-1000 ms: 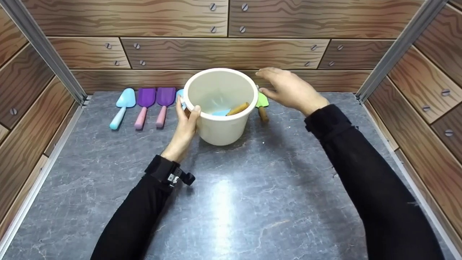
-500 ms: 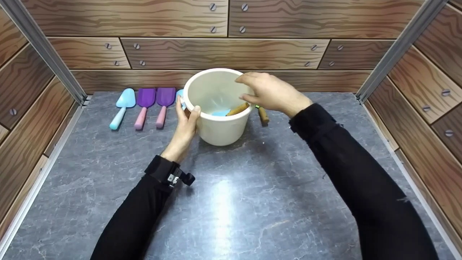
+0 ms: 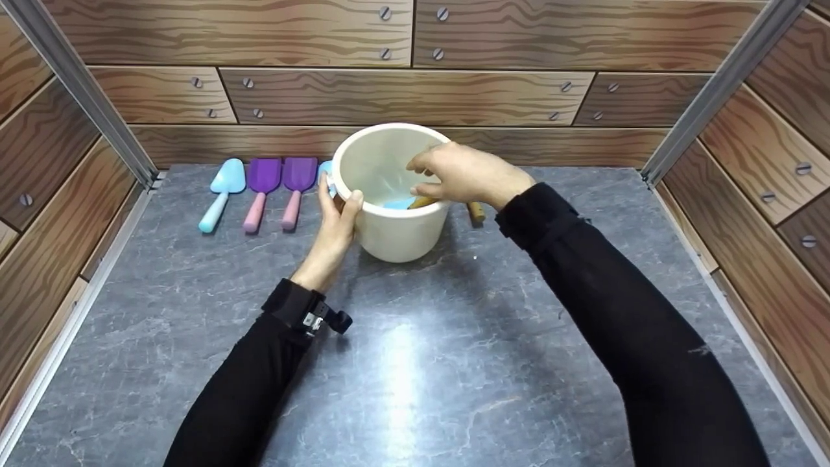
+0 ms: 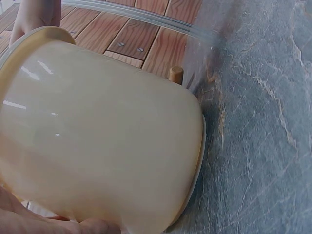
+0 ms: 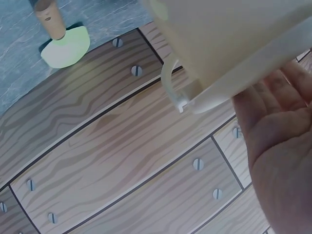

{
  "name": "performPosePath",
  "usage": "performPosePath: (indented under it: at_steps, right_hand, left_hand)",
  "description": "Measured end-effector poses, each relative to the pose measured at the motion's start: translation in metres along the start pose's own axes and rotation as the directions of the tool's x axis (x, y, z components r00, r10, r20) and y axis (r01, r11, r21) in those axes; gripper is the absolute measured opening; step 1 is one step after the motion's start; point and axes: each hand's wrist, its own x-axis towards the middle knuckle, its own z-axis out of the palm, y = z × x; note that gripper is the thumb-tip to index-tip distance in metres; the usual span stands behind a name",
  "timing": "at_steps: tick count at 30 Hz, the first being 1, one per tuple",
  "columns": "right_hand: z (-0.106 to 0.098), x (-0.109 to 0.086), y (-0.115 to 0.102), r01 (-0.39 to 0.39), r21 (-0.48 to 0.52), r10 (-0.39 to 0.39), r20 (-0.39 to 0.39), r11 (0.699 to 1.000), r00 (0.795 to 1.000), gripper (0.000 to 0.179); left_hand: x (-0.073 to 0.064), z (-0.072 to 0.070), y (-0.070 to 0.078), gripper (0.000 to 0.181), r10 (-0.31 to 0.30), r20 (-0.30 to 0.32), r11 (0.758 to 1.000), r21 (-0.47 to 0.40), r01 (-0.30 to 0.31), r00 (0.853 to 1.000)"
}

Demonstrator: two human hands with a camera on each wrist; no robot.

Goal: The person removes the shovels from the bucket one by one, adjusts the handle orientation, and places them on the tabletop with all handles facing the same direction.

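A cream plastic bucket (image 3: 402,237) stands upright on the grey marbled table. My left hand (image 3: 334,227) grips its rim at the left, thumb on the near side. Inside lies a small trowel with a light-blue blade (image 3: 396,203) and a wooden handle (image 3: 423,202). My right hand (image 3: 476,174) reaches over the right rim, fingers bent above that handle with a gap between fingertips and thumb. In the right wrist view the fingers dip behind the bucket's rim (image 5: 253,78), which hides their tips. A green trowel (image 5: 67,48) lies just beyond the bucket.
Left of the bucket lie a light-blue trowel (image 3: 222,194) and two purple shovels with pink handles, one shovel (image 3: 262,174) beside the other shovel (image 3: 299,174). Another light-blue blade (image 3: 324,168) shows partly behind the bucket. Wood-patterned walls (image 3: 402,97) enclose the table.
My right hand has moved left from beside the bucket to over its opening, and its fingers have lowered and bent. My left hand and the bucket have stayed in place.
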Motion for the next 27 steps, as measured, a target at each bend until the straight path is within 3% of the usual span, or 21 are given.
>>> performPosePath:
  at_steps: [6,10,18,27]
  right_hand:
    - [0.002,0.008,-0.003,0.007,-0.005,-0.007,0.041,1.000,0.999,0.049]
    - [0.001,0.013,-0.006,-0.032,-0.021,0.034,0.092,0.999,0.995,0.052]
    - [0.003,0.021,-0.014,-0.101,-0.064,0.110,0.164,0.993,0.980,0.048]
    - [0.007,0.030,-0.015,-0.090,-0.049,0.099,0.232,0.995,0.968,0.044]
  left_hand:
    - [0.000,0.000,0.000,0.105,-0.006,0.002,1.000,0.005,0.006,1.000]
    - [-0.001,0.000,0.001,0.104,-0.010,0.006,1.000,0.000,0.010,1.000]
    - [-0.001,0.000,0.001,0.117,0.016,0.008,0.999,0.036,-0.016,1.000]
    - [-0.001,0.000,0.001,0.119,0.009,0.001,0.999,0.038,-0.009,1.000]
